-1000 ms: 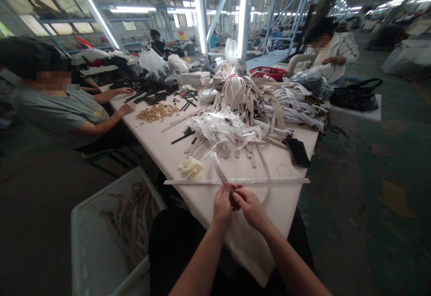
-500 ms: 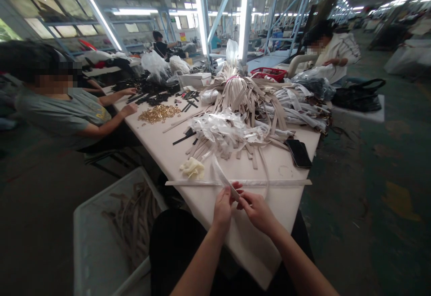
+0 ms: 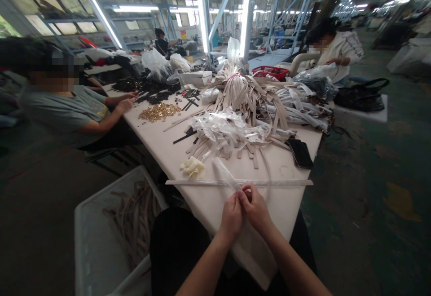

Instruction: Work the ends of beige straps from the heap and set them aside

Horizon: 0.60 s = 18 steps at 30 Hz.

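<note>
My left hand (image 3: 232,213) and my right hand (image 3: 254,206) meet near the table's front corner, fingers closed on the near end of a pale strip in a clear sleeve (image 3: 225,173). The strip slants away to the upper left. It crosses a long wrapped strip (image 3: 286,183) lying sideways on the table. Beyond it are a heap of clear plastic sleeves (image 3: 225,127) and a tied bundle of beige straps (image 3: 235,89). A crumpled cream piece (image 3: 192,168) lies to the left.
Gold rings (image 3: 159,112) and black pieces (image 3: 148,90) lie at the left of the table (image 3: 161,143). Two black phones (image 3: 300,153) rest near the right edge. A bin (image 3: 90,228) with straps stands at lower left. People sit left and right.
Both my hands have shifted slightly right and drawn together at the strip's near end, which now lies lower. The person at left has brought their hands together.
</note>
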Available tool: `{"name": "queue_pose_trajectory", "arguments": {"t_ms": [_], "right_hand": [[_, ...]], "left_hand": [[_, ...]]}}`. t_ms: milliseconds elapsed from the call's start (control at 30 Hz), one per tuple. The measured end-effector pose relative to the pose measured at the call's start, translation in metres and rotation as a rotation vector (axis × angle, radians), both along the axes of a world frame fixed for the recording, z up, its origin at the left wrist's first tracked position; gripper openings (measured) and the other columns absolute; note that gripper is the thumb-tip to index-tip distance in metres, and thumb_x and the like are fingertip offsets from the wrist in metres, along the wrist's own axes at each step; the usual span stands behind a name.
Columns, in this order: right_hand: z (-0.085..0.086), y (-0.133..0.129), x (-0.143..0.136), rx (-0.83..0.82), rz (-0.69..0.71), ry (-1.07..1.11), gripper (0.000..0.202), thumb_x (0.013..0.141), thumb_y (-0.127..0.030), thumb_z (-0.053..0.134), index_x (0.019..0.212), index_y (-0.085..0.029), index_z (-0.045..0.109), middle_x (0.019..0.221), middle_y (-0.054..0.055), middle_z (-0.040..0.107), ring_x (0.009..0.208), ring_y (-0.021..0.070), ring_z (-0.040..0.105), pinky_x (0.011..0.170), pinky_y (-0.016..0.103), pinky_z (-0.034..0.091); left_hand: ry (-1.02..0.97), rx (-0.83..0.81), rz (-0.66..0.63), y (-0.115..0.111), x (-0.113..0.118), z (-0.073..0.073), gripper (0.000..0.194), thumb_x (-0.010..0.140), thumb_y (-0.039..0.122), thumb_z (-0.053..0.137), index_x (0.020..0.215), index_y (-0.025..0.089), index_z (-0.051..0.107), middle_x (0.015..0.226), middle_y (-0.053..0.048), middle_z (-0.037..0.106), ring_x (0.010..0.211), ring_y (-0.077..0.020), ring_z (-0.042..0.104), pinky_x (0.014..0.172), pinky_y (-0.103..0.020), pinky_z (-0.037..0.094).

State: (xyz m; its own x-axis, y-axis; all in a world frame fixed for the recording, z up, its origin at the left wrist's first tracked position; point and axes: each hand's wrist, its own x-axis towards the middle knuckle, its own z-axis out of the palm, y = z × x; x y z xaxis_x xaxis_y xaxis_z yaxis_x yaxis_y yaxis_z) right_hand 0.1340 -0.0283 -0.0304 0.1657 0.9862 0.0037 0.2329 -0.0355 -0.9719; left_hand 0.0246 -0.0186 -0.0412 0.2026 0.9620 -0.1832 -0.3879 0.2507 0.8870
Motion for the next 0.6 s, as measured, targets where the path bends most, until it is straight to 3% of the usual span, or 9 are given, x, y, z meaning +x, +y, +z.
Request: {"name": "queue_pose_trajectory", "arguments": {"t_ms": [100, 200, 300, 400, 500, 600], "right_hand": [[-0.001, 0.001, -0.001, 0.033, 0.015, 0.050, 0.029, 0.094, -0.049, 0.053, 0.089, -0.021, 0.059, 0.081, 0.007, 0.070, 0.074, 0.0232, 0.066, 0.069, 0.033, 0.052], [0.000, 0.003, -0.003, 0.042, 0.100, 0.096, 0.026, 0.092, -0.045, 0.054, 0.087, -0.021, 0.060, 0.076, 0.006, 0.067, 0.069, 0.0211, 0.064, 0.066, 0.032, 0.051], [0.001, 0.003, -0.007, 0.020, 0.189, 0.122, 0.025, 0.092, -0.043, 0.054, 0.097, -0.019, 0.061, 0.076, 0.005, 0.067, 0.064, 0.0188, 0.061, 0.061, 0.030, 0.050], [0.002, 0.000, -0.006, 0.011, 0.233, 0.041, 0.027, 0.094, -0.042, 0.052, 0.101, -0.019, 0.064, 0.076, 0.005, 0.069, 0.062, 0.0178, 0.061, 0.060, 0.029, 0.049], [0.001, -0.002, -0.001, 0.011, 0.241, -0.111, 0.032, 0.096, -0.041, 0.049, 0.080, -0.020, 0.066, 0.069, 0.004, 0.068, 0.063, 0.0181, 0.063, 0.064, 0.029, 0.048], [-0.001, -0.001, 0.001, 0.003, 0.240, -0.141, 0.039, 0.099, -0.041, 0.045, 0.075, -0.021, 0.067, 0.064, 0.003, 0.068, 0.059, 0.0178, 0.063, 0.062, 0.028, 0.046]], "left_hand": [[-0.070, -0.016, -0.018, 0.006, -0.008, 0.004, 0.029, 0.082, 0.032, 0.071, 0.105, 0.014, 0.072, 0.108, -0.013, 0.072, 0.103, -0.0274, 0.065, 0.089, -0.034, 0.049], [-0.244, -0.105, -0.070, 0.018, -0.014, 0.009, 0.042, 0.084, 0.043, 0.066, 0.114, 0.013, 0.067, 0.110, -0.016, 0.071, 0.090, -0.0248, 0.067, 0.069, -0.030, 0.050], [-0.259, -0.117, -0.078, 0.034, -0.016, 0.017, 0.037, 0.087, 0.047, 0.063, 0.097, 0.012, 0.066, 0.096, -0.015, 0.072, 0.069, -0.0186, 0.064, 0.053, -0.025, 0.044], [-0.297, -0.030, 0.086, 0.050, -0.019, 0.027, 0.028, 0.088, 0.043, 0.065, 0.083, 0.016, 0.060, 0.074, -0.004, 0.065, 0.068, -0.0173, 0.064, 0.067, -0.029, 0.051], [-0.351, 0.063, 0.244, 0.058, -0.020, 0.033, 0.024, 0.088, 0.042, 0.065, 0.085, 0.018, 0.059, 0.065, 0.002, 0.056, 0.072, -0.0166, 0.064, 0.085, -0.035, 0.051], [-0.309, 0.056, 0.252, 0.050, -0.014, 0.028, 0.029, 0.088, 0.045, 0.064, 0.079, 0.018, 0.056, 0.064, 0.002, 0.053, 0.067, -0.0147, 0.060, 0.077, -0.031, 0.051]]}}
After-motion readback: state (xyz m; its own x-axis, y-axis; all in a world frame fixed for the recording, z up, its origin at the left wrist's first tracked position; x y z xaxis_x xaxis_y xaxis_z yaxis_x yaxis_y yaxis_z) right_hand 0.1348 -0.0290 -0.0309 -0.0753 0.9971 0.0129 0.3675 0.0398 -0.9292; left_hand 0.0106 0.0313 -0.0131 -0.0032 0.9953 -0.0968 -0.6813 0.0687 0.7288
